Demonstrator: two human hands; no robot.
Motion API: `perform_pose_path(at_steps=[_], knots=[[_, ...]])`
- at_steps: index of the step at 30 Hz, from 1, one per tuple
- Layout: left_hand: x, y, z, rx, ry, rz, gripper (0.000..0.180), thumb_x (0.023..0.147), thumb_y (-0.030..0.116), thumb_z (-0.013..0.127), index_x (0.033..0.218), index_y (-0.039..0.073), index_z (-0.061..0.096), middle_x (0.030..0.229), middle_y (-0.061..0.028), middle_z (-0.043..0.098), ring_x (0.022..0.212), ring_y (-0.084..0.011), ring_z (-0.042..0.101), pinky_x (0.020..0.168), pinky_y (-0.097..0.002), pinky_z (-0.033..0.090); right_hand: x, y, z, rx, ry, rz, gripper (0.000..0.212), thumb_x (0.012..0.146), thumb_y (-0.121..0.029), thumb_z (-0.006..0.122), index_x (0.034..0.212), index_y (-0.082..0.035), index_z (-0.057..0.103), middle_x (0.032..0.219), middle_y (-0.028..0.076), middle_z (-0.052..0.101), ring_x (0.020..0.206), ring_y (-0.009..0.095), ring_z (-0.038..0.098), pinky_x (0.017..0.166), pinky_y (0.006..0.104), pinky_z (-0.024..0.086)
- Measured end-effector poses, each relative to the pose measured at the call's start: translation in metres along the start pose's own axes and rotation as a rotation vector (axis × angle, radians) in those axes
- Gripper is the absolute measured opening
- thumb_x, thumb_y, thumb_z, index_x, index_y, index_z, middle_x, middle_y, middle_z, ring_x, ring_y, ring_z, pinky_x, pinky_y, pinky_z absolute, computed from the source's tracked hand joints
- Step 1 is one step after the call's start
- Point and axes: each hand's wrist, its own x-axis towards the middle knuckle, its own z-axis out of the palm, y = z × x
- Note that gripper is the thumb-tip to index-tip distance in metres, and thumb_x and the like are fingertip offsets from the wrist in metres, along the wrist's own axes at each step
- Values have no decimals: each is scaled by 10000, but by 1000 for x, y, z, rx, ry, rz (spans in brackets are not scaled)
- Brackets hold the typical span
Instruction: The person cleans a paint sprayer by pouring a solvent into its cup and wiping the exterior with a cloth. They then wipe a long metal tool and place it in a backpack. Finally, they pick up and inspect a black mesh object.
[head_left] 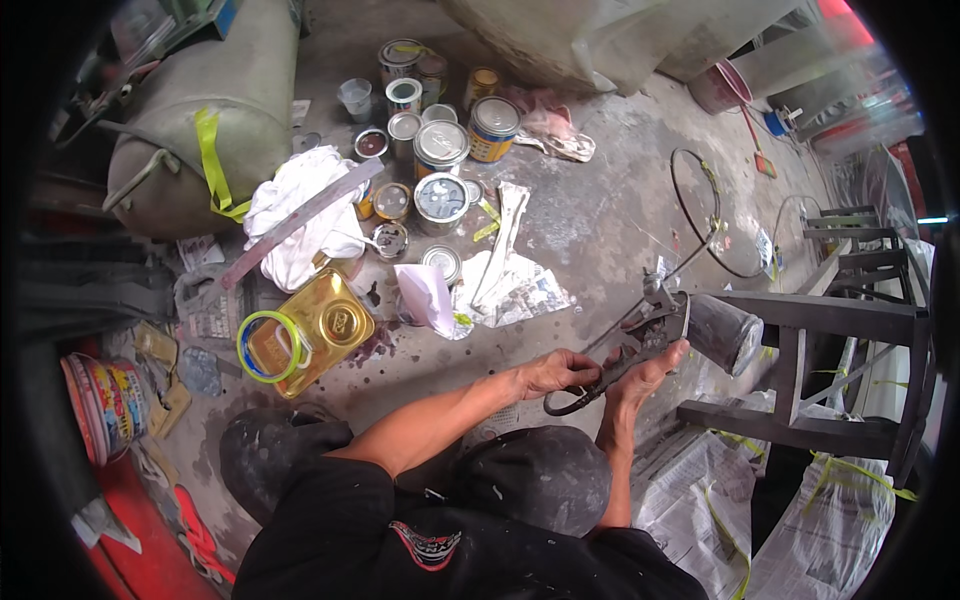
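My right hand (640,380) is wrapped round the grip of a paint spray gun (655,325), off the floor to the right of my knees. The gun is tilted, with its grey, paint-smeared cup (728,338) at the right. My left hand (552,373) is closed at the lower end of the grip, fingers pinched on the dark hose (562,408), which curls below them. The fingertips partly hide the fitting there. From behind that hand the hose runs up and right to a loop on the floor.
Several paint cans (441,145) stand ahead, near a white cloth (305,215) with a long flat strip across it. A gold rectangular tin (335,322) lies nearer. Right of the gun are a dark wooden frame (830,312) and paper-covered pieces (700,490). A large tank (200,130) sits far left.
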Motion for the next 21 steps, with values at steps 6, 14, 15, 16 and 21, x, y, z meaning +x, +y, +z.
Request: perform_pose_path(at_steps=[6,14,15,16,21], knots=[[-8,-5,-6,-18,-19,-10,286,944,242,676,1132,27,676,967,8,682,868,-73,617,815,-248,507,-4,8,4,4,38,2,798,900,-781,259,1004,-40,537,781,83,600,508,152,494,441,281,384],[-5,-5,-2,20,-14,-18,280,955,243,658,1107,9,675,962,-7,688,867,-79,627,832,-245,510,0,15,-6,-21,41,-11,826,883,-808,229,905,-40,534,693,76,554,475,174,490,429,301,383],[-5,-4,-2,22,-15,-20,283,955,243,658,1110,8,673,965,-9,689,871,-80,629,835,-245,511,0,15,-6,-25,46,-13,830,881,-811,229,903,-40,535,692,74,553,476,174,490,430,301,386],[-5,-4,-2,24,-16,-22,286,955,244,657,1113,6,672,968,-10,689,876,-81,630,838,-245,511,0,15,-5,-30,51,-14,834,878,-815,228,900,-41,535,690,73,553,476,174,491,432,300,388],[-3,-7,-3,11,-30,-27,295,951,239,661,1130,4,667,979,-15,691,889,-85,636,852,-248,515,-2,15,-6,-46,54,-14,844,871,-825,224,900,-43,538,692,69,554,477,173,493,436,298,392]])
